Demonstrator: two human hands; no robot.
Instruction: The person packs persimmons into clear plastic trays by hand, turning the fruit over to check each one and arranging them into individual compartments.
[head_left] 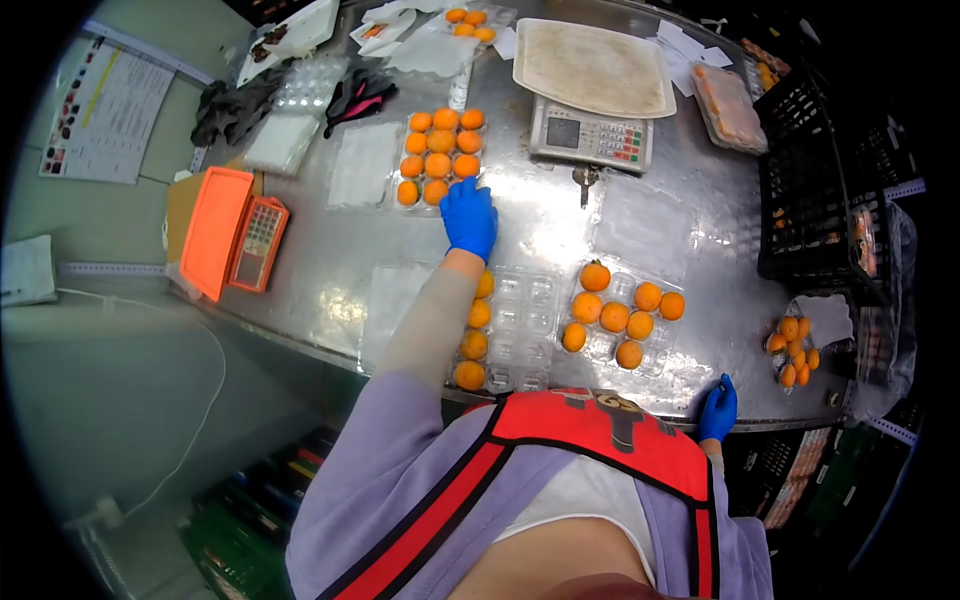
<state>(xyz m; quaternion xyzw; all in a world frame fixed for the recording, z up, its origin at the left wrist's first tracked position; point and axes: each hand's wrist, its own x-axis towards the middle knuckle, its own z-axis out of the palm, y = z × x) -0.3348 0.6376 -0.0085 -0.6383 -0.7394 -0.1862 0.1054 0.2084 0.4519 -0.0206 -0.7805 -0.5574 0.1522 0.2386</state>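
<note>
My left hand (469,218), in a blue glove, reaches over the near right corner of a clear plastic tray of round orange fruit (438,165). Its fingers curl down over that corner compartment, and whatever is under them is hidden. Below my left forearm lies another clear tray (523,320) with a column of orange fruit (473,346) along its left side. To its right, a third tray (600,348) holds several fruit with some compartments bare. At the table's front edge rests my right hand (718,410), blue-gloved, a finger stretched out, with nothing visible in it.
A scale (590,135) with a broad plate stands at the back. Black crates (815,200) rise on the right, near a small pack of fruit (793,352). An orange calculator-like device (258,243) sits at the left edge. A black-and-pink glove (358,98) lies behind.
</note>
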